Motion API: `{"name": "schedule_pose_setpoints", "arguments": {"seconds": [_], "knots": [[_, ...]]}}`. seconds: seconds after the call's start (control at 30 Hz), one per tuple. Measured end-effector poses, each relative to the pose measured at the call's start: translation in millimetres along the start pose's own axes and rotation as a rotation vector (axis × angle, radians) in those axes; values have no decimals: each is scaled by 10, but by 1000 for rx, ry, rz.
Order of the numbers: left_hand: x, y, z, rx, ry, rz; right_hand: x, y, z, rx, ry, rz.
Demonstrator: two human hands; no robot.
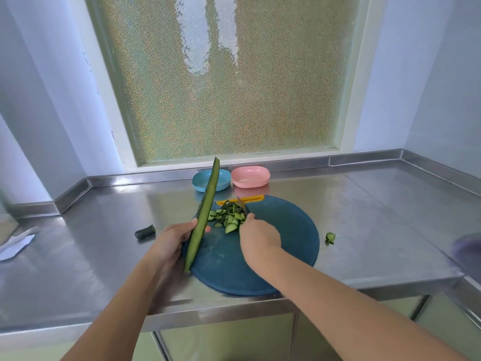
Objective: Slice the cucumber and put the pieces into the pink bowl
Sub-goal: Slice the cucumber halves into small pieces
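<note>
Head view, all places relative to the round dark-blue cutting board (282, 246) on the stainless steel counter (104, 256).

- Left hand (173, 242) at the board's left edge, fingers and thumb wrapped round a long halved green cucumber (203, 217). The cucumber is held off the board and tilted: its lower end is over the board's near-left rim, its upper tip points away and crosses in front of the round blue plastic bowl (224, 180).
- Right hand (257, 238) over the board's middle, fist closed on a small knife (242, 204). Only the blade shows, the handle is hidden in the hand. The blade sits at the right side of the heap.
- Heap of chopped cucumber pieces (228, 218) on the far-left part of the board, between the two hands.
- Yellow strip (251, 198) along the board's far edge.
- Pink oval plastic bowl (250, 182) just beyond the board's far edge, right beside the blue bowl. I see no pieces in it – the inside is only partly visible.
- Dark green cucumber end stub (145, 231) lies on the counter left of the board, apart from it.
- One stray cut piece (330, 238) lies on the counter just right of the board.
- White paper scrap (15, 244) far left of the board – frosted glass window (229, 82) on the wall behind it.
</note>
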State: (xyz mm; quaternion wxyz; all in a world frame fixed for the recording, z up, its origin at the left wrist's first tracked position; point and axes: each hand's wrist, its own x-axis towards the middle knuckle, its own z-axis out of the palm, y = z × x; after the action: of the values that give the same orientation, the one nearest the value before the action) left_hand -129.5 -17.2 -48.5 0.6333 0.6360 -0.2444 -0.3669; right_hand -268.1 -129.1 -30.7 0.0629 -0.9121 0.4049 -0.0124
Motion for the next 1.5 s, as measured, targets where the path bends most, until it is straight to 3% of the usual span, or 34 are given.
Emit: {"name": "schedule_pose_setpoints", "arguments": {"seconds": [0.17, 0.37, 0.57, 0.83, 1.1, 1.4, 1.5], "knots": [[-119, 214, 158, 176, 77, 160, 22, 503, -221, 151, -33, 7], [-260, 397, 559, 755, 16, 139, 77, 1081, -240, 592, -123, 78], [-199, 252, 746, 953, 3, 154, 71, 1309, -248, 743, -147, 118], [-197, 159, 806, 1275, -90, 213, 179, 1628, -600, 719, 162, 151], [-116, 150, 837, 1598, -20, 158, 279, 1592, -598, 751, 44, 45], [-101, 260, 812, 1695, -57, 92, 365, 1608, -648, 777, 31, 23], [-37, 353, 925, 1674, -55, 159, 381, 1672, -669, 802, 47, 36]]}}
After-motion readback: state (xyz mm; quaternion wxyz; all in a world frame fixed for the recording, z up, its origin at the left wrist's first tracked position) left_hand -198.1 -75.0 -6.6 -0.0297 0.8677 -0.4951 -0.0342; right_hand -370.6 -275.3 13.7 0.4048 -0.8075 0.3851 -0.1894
